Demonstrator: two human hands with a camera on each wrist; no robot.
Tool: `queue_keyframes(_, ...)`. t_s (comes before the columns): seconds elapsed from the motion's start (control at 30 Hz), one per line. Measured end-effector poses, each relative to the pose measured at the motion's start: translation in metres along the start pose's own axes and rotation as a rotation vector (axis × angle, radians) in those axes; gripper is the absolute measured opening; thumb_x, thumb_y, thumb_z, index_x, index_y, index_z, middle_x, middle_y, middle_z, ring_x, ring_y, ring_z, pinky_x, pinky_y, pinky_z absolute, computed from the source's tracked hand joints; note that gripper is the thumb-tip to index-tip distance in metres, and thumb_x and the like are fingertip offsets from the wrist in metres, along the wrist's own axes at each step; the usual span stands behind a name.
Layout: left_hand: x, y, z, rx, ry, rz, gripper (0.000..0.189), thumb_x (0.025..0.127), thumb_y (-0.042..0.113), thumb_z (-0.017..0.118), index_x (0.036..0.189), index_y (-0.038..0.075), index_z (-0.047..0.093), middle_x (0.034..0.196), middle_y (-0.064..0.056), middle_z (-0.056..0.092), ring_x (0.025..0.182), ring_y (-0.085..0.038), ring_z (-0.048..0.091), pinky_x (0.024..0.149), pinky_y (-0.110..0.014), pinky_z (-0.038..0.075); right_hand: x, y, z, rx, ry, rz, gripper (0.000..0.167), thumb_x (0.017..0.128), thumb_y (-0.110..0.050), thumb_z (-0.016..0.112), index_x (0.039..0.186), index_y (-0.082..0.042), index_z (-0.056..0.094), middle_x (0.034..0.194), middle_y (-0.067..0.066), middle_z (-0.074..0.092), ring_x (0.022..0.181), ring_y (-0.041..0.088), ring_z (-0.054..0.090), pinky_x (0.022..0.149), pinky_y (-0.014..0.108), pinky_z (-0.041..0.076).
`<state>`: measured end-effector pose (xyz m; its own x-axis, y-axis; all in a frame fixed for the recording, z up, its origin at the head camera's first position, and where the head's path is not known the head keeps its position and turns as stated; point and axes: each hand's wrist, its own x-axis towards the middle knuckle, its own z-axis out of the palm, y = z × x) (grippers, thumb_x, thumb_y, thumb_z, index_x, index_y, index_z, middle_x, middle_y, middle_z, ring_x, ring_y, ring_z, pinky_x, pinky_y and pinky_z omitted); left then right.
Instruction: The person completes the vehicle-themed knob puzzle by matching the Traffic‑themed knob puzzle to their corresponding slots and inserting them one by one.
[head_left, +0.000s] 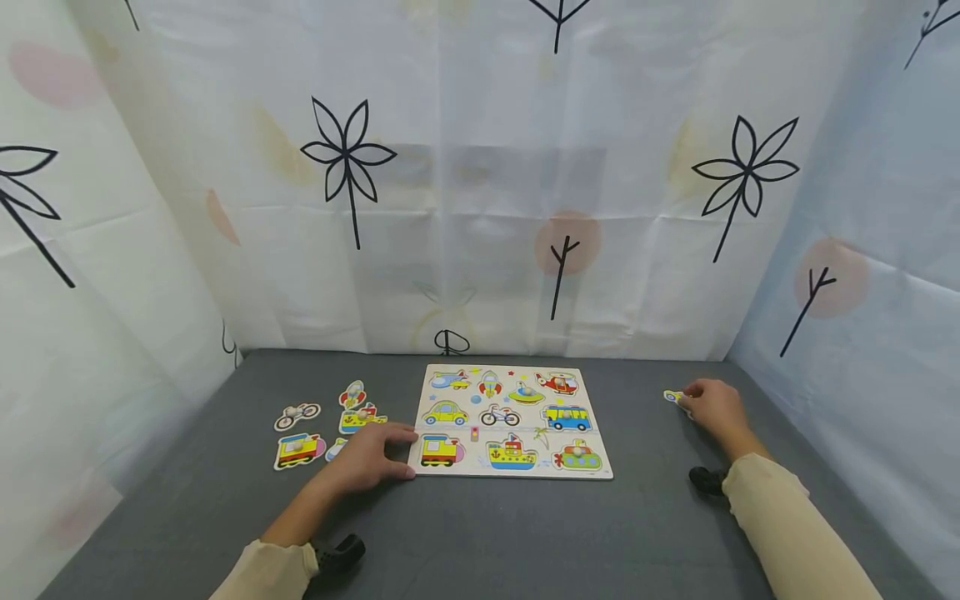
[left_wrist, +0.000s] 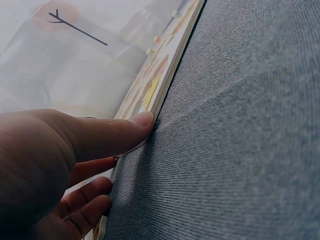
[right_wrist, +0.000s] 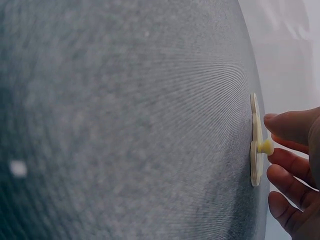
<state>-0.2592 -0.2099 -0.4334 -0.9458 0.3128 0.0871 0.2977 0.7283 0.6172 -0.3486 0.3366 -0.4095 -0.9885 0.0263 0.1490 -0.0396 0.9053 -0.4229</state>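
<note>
The right hand (head_left: 716, 414) is over a small knobbed puzzle piece (head_left: 672, 397) towards the far right corner of the grey bench (head_left: 525, 533), nearer its right edge than its left. Seen from the head, the piece shows at the left side of the fingertips, partly covered, its long axis seeming to slant from far left to near right; it looks yellow and blue, but its picture is too hidden to name. In the right wrist view its yellow knob (right_wrist: 265, 146) stands in the gap between thumb and middle finger: the fingers are loosely parted, the thumb is off the knob, and no firm hold shows. The puzzle board (head_left: 472, 468) lies well apart to the left of that hand, its long axis running along the far edge of the bench. The left hand (head_left: 365, 457) is the nearer to it, thumb straight and touching the near left corner, fingers spread at the left side rather than wrapped round. Beyond and left of that hand, towards the left edge, lie 5 pieces: bicycle (head_left: 297, 416), rocket (head_left: 352, 395), boat (head_left: 364, 418), train (head_left: 298, 451) and 1 half-hidden piece (head_left: 336, 448). No brand, label or writing can be read anywhere.
</note>
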Motion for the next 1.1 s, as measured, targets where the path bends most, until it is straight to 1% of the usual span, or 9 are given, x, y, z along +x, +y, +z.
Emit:
queue_keyframes(0.2, -0.0011, 0.0007, -0.0001, -0.004, -0.005, -0.004, 0.051, 0.072, 0.020, 0.086, 0.119, 0.007, 0.070, 0.125, -0.008, 0.064, 0.122, -0.033, 0.053, 0.103, -0.053, 0.036, -0.0028, 0.0027, 0.0002, 0.016, -0.013, 0.083, 0.031, 0.090, -0.014, 0.063, 0.107, 0.011, 0.064, 0.104, 0.029, 0.062, 0.091, 0.042, 0.057, 0.073, 0.050, 0.045)
queue_keyframes(0.37, -0.0018, -0.0002, 0.0009, -0.001, -0.008, 0.004, 0.051, 0.073, 0.020, 0.086, 0.120, 0.006, 0.069, 0.126, -0.008, 0.063, 0.122, -0.034, 0.053, 0.102, -0.053, 0.037, -0.0054, 0.0060, 0.0016, 0.028, -0.011, 0.120, 0.033, 0.090, -0.016, 0.062, 0.107, 0.011, 0.065, 0.104, 0.028, 0.062, 0.088, 0.040, 0.057, 0.072, 0.049, 0.045)
queue_keyframes(0.53, -0.0015, -0.0012, 0.0027, 0.001, -0.006, -0.010, 0.051, 0.073, 0.018, 0.086, 0.120, 0.008, 0.070, 0.126, -0.007, 0.063, 0.122, -0.032, 0.054, 0.102, -0.052, 0.037, -0.0057, 0.0075, 0.0040, 0.025, -0.004, 0.159, 0.033, 0.091, -0.018, 0.062, 0.109, 0.010, 0.065, 0.104, 0.028, 0.062, 0.089, 0.040, 0.057, 0.072, 0.050, 0.045)
queue_keyframes(0.6, -0.0013, -0.0007, 0.0031, -0.005, -0.001, -0.018, 0.051, 0.072, 0.017, 0.086, 0.120, 0.008, 0.070, 0.126, -0.006, 0.063, 0.122, -0.032, 0.053, 0.103, -0.051, 0.037, -0.0057, 0.0072, 0.0047, 0.018, 0.002, 0.170, 0.032, 0.091, -0.018, 0.062, 0.109, 0.009, 0.065, 0.105, 0.028, 0.062, 0.090, 0.041, 0.057, 0.073, 0.050, 0.045)
queue_keyframes(0.77, -0.0013, 0.0001, 0.0024, -0.008, 0.001, -0.017, 0.051, 0.072, 0.016, 0.086, 0.120, 0.008, 0.070, 0.126, -0.007, 0.063, 0.123, -0.033, 0.053, 0.103, -0.053, 0.037, -0.0053, 0.0063, 0.0052, 0.007, 0.019, 0.189, 0.030, 0.091, -0.017, 0.061, 0.108, 0.008, 0.066, 0.106, 0.028, 0.062, 0.092, 0.042, 0.057, 0.071, 0.050, 0.045)
queue_keyframes(1.1, -0.0005, 0.0000, 0.0008, -0.012, -0.002, -0.014, 0.050, 0.073, 0.017, 0.086, 0.120, 0.008, 0.070, 0.126, -0.006, 0.063, 0.123, -0.033, 0.053, 0.103, -0.052, 0.037, -0.0047, 0.0031, 0.0039, 0.015, 0.005, 0.194, 0.029, 0.092, -0.016, 0.061, 0.108, 0.007, 0.067, 0.106, 0.027, 0.063, 0.091, 0.041, 0.057, 0.070, 0.049, 0.045)
